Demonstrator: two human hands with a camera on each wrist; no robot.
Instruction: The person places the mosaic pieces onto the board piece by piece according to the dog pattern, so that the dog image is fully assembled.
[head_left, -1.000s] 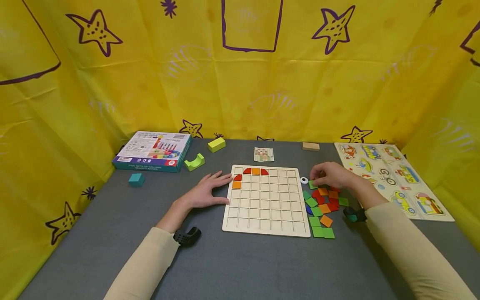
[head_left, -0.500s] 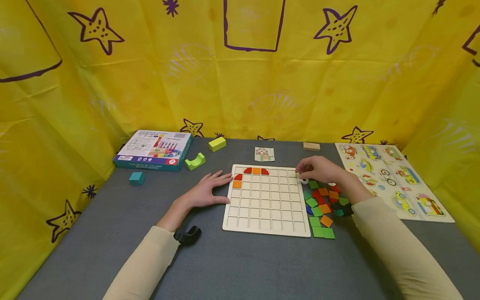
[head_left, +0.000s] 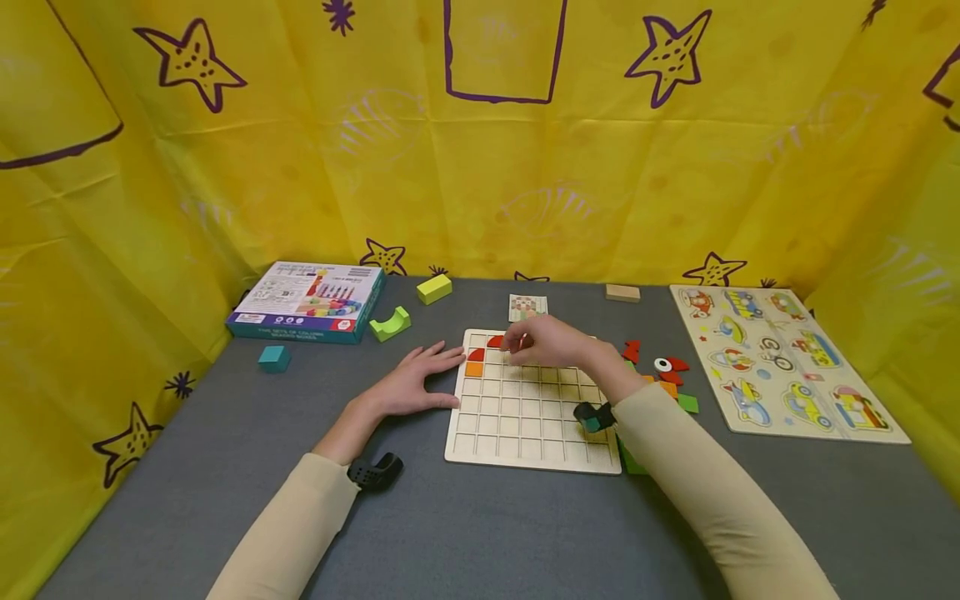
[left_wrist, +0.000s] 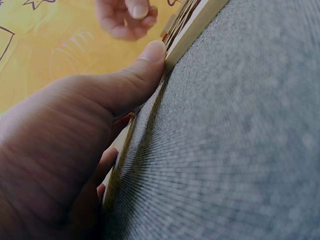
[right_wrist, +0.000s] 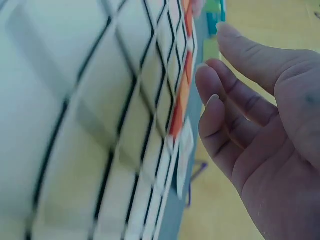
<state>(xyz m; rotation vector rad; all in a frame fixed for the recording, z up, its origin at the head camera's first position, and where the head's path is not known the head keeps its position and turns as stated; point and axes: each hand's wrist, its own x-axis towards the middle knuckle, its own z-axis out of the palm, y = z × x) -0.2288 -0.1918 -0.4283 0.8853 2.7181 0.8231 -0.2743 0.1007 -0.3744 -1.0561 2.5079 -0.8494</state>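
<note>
Pale gridded board [head_left: 529, 427] lies flat; upper left, 1 orange square [head_left: 475, 369] (apparently seated) adjoins a red piece [head_left: 476, 356].

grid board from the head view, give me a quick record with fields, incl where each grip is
board: wooden grid board on a gray tabletop
left grip: touching the board's left edge
right grip: above the board's far part; held piece, if any, not visible
set pieces: red pieces and orange tile, near far left corner
loose pieces: right of board, partly behind right sleeve
beyond board: picture card
</note>
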